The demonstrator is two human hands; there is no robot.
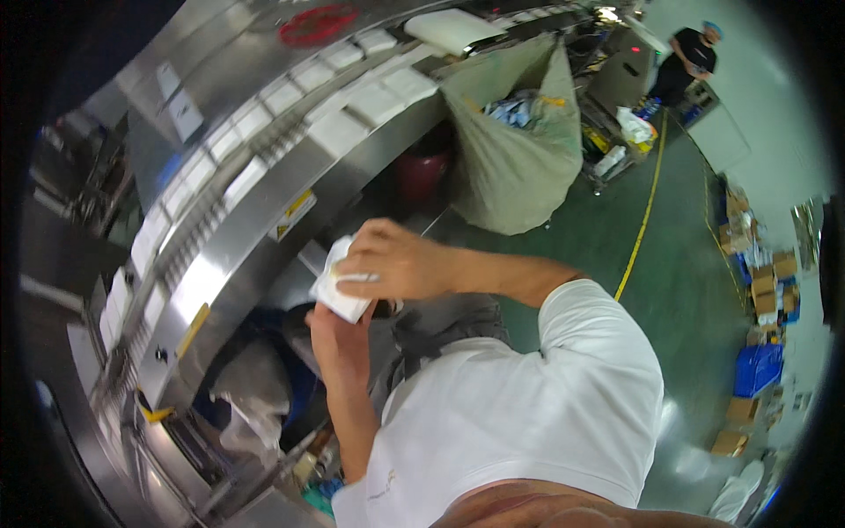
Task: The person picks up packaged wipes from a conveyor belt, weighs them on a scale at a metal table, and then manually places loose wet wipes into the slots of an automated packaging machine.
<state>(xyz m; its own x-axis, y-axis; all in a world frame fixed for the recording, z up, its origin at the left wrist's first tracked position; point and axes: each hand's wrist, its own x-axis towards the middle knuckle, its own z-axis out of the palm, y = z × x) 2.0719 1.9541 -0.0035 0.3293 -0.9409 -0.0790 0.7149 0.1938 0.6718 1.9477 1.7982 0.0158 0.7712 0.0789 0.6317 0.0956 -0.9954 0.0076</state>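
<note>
In front of my body, beside the conveyor, both hands are closed on a small white packet (345,300), whose exact kind I cannot make out. My left hand (333,327) grips it from below, the fingers partly hidden behind it. From above, my right hand (392,261) wraps over its upper part, with a thin white strip showing by the fingers. Similar white packets (339,132) lie in a row along the curved metal conveyor (251,224).
A large pale sack (506,167) with loose wrappers inside hangs beyond my right hand. Below the conveyor sits a bin with clear plastic (251,414). A red basket (317,25) lies across the conveyor. Another person (691,66) stands far right, near cardboard boxes (764,286) and a blue crate (759,368).
</note>
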